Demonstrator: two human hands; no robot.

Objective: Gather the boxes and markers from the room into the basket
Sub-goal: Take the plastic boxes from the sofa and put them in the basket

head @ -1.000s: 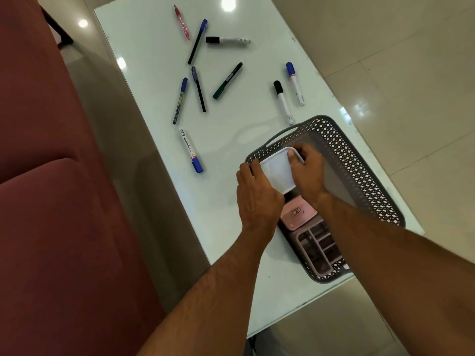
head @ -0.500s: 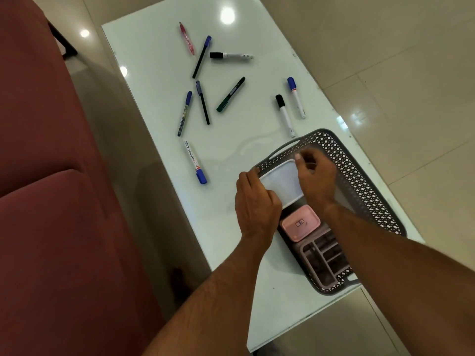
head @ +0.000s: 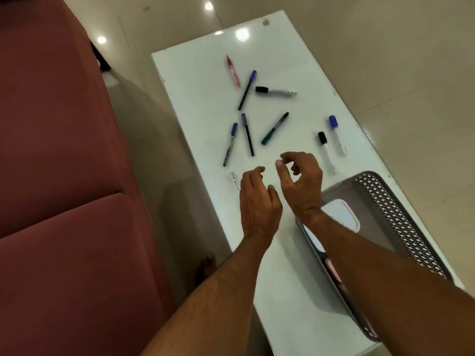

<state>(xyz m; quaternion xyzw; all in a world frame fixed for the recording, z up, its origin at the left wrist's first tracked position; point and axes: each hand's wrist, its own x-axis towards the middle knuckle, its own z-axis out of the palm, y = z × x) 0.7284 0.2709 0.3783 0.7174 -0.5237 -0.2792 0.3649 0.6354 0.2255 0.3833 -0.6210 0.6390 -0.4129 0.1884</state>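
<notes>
Both hands hover over the table [head: 295, 291] holding nothing, the left hand [head: 258, 201] and right hand [head: 302, 181] with fingers loosely curled. The white box [head: 341, 214] lies in the grey basket [head: 401, 214]; the markers [head: 275, 128] lie scattered beyond the hands.

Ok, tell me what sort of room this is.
Probably a home living room: a red upholstered sofa beside a low white glass-topped table, on glossy beige floor tiles.

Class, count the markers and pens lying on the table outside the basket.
9: red, blue-capped, black-capped, two blue, green, black-capped, blue-capped, one partly behind the left hand. Others may be hidden.
</notes>
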